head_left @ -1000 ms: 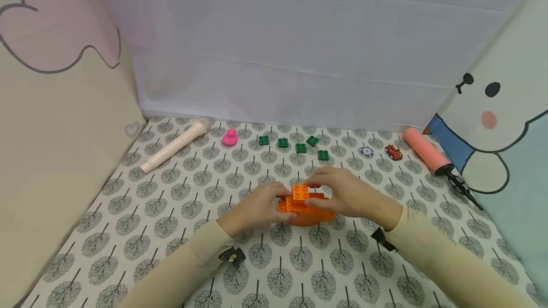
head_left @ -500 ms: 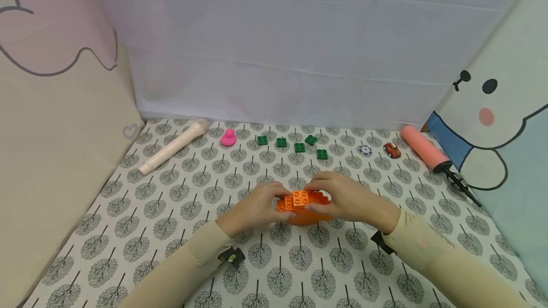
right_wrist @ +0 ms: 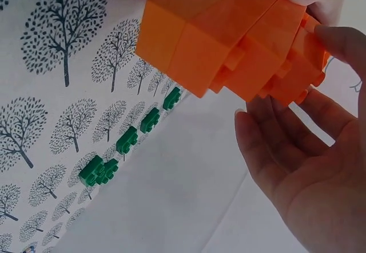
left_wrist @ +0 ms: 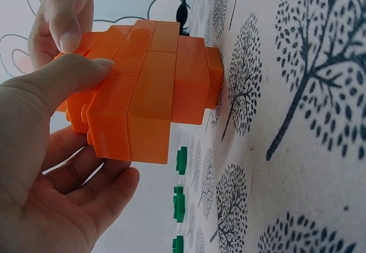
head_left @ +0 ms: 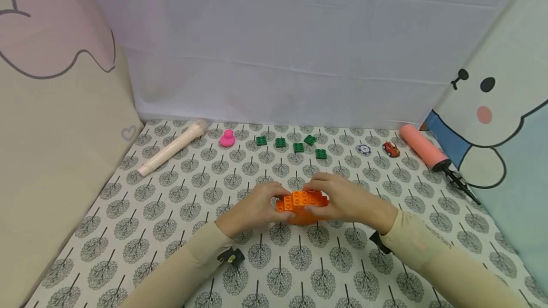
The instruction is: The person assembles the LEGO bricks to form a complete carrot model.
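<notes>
An orange toy brick structure (head_left: 305,216), stepped at its ends, is held between my two hands over the tablecloth. My left hand (head_left: 258,206) grips its left side; in the left wrist view the thumb lies on the front face (left_wrist: 151,96) and the fingers curl behind. On top, a studded orange brick (head_left: 300,197) sits in line with the upper row. My right hand (head_left: 347,199) pinches the upper part of the structure from the right, thumb in front and fingers behind. The right wrist view shows the stepped upper edge with studs (right_wrist: 246,41) beside the right fingers.
Several green bricks (head_left: 298,148) lie farther back on the tree-print cloth (head_left: 171,217). A pink rubber duck (head_left: 227,139) and a pale tube (head_left: 173,148) are back left. A poker chip (head_left: 364,149), a red toy car (head_left: 391,149) and a pink pump (head_left: 424,147) are back right.
The orange brick in my right hand has come down onto the top of the structure. The right hand has lowered slightly with it; the left hand keeps its hold.
</notes>
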Action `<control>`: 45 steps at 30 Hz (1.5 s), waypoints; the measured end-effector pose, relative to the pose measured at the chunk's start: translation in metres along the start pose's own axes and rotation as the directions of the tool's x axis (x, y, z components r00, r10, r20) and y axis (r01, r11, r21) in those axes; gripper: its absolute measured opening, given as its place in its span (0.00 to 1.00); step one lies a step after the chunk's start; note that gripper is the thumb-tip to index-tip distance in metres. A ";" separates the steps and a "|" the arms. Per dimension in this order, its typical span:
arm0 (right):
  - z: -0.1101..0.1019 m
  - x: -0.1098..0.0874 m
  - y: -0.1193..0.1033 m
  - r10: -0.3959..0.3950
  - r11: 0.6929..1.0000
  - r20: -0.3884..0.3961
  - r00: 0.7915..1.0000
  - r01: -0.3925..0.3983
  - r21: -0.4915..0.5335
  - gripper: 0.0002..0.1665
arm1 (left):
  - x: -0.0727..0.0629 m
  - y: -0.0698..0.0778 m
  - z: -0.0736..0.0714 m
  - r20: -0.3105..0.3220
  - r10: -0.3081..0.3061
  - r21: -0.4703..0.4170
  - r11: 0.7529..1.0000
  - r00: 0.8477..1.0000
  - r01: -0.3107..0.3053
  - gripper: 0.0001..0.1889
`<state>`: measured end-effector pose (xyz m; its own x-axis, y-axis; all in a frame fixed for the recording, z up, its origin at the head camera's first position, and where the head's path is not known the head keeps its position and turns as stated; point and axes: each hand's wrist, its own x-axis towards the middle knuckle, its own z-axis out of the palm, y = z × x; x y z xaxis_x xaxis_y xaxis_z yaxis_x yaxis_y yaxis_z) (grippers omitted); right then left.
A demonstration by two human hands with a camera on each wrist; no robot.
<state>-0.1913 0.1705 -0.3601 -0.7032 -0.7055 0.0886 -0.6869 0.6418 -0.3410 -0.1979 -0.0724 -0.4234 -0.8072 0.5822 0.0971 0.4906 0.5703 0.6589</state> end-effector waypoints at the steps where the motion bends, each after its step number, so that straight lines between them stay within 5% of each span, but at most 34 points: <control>1: 0.000 0.000 0.000 0.004 1.000 0.003 1.000 -0.004 0.005 0.22 | 0.000 0.000 0.000 0.000 0.001 -0.002 1.000 1.000 -0.001 0.23; 9: 0.002 0.002 -0.001 0.011 1.000 0.013 1.000 -0.010 -0.004 0.31 | 0.000 0.001 0.001 0.001 0.018 -0.018 1.000 1.000 -0.018 0.22; 22: 0.006 0.006 -0.003 -0.025 0.999 -0.010 1.000 0.026 0.046 0.22 | 0.001 0.002 0.002 0.004 0.027 -0.007 1.000 1.000 -0.027 0.22; 45: 0.008 0.010 -0.001 -0.097 0.992 -0.034 0.995 0.099 0.075 0.22 | 0.000 0.001 -0.001 -0.009 0.027 -0.007 1.000 1.000 -0.027 0.23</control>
<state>-0.1964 0.1601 -0.3665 -0.6391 -0.7537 0.1529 -0.7375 0.5443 -0.3998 -0.1979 -0.0724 -0.4226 -0.7965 0.5923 0.1214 0.5099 0.5503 0.6612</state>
